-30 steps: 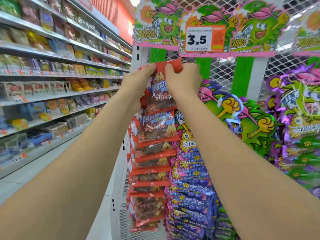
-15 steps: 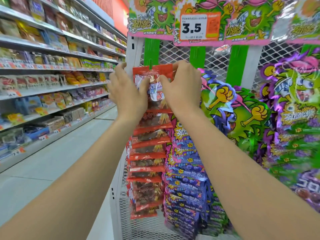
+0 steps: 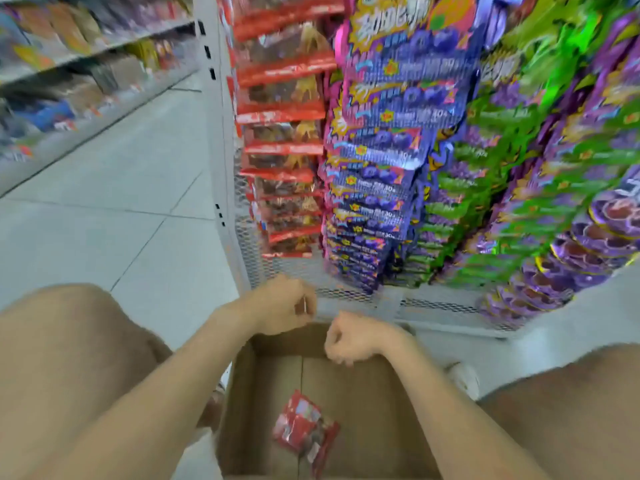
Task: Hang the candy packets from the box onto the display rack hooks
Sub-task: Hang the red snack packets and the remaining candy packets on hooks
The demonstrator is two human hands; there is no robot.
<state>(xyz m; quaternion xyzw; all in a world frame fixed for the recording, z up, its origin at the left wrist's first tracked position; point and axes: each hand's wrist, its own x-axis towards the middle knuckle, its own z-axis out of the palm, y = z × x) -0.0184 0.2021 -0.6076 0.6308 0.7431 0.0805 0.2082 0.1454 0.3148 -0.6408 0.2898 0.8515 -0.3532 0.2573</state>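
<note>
- since the red packet (image 3: 304, 433) in the box (image 3: 242, 375) looks light and crinkly, its top edge seems the place to pinch.
- left hand (image 3: 280, 303) and right hand (image 3: 349, 337) hover loosely curled, empty.

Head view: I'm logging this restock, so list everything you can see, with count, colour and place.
cardboard box: one, brown, open, on the floor at bottom centre
candy packet: one small clump, exact count blurred, red, on the box bottom
red packets: one hanging column, red, left end of the rack
blue-purple packets: one hanging column, just right of the red ones
green packets: hanging columns, green, further right
purple packets: hanging, purple, far right
display rack: one, white mesh, behind the packets
shelves: blurred mixed goods, left across the aisle
floor: grey tiles
left hand: one, at the box's far edge, fingers loosely curled, empty
right hand: one, over the box, loosely curled, empty
</note>
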